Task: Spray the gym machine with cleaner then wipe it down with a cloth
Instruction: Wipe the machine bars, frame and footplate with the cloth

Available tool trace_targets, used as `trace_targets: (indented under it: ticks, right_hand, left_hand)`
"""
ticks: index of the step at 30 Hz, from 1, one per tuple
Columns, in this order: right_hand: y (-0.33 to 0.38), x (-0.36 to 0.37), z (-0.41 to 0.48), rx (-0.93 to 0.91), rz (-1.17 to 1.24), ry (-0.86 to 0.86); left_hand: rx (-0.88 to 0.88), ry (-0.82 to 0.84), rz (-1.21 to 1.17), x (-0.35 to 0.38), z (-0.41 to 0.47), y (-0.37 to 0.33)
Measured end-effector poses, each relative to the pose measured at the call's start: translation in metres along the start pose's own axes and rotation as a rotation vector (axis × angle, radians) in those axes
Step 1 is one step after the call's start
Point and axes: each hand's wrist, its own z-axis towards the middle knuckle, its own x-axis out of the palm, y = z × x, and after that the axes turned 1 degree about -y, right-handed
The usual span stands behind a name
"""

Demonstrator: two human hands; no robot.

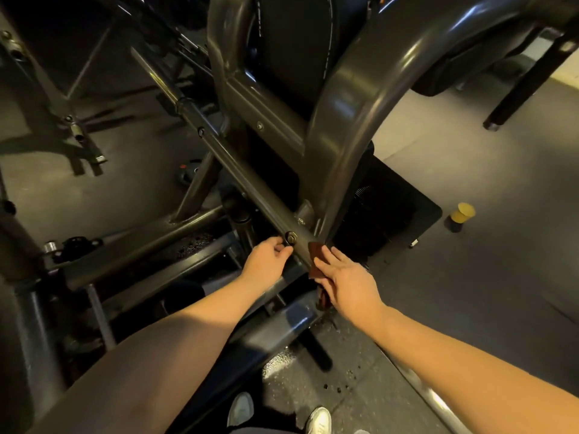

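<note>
Head view: our right hand (347,283) lies flat with straight fingers and presses the brown cloth (316,253) on the low end of a slanted bar (244,173) of the machine (360,98). Our left hand (266,261) curls round that bar by the bolt (290,239). We think the cloth is soft and light, so a flat palm suits it; the bar looks hard and smooth

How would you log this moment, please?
phase: wiping | right hand: presses dark red cloth on grey metal frame bar | left hand: grips same bar
</note>
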Motion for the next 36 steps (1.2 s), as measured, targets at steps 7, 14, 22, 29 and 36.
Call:
trace_targets:
  ticks: [7,14,22,29,36]
  right_hand:
    - [0.018,0.005,0.065,0.068,0.112,0.191]
    - [0.031,-0.055,0.067,0.458,1.159,0.114]
    - [0.038,-0.065,0.052,0.576,1.781,0.34]
    - [0.02,-0.056,0.052,0.482,1.133,0.084]
    - [0.015,-0.037,0.04,0.592,0.641,0.178]
  left_hand:
    - [-0.052,-0.032,-0.213,-0.001,-0.022,-0.016]
    - [0.056,-0.202,-0.371,-0.016,-0.065,-0.053]
    - [0.213,-0.331,-0.022,-0.006,-0.097,-0.062]
    - [0.222,-0.512,0.033,-0.018,-0.062,-0.056]
    - [0.313,-0.155,0.37,0.0,-0.018,-0.032]
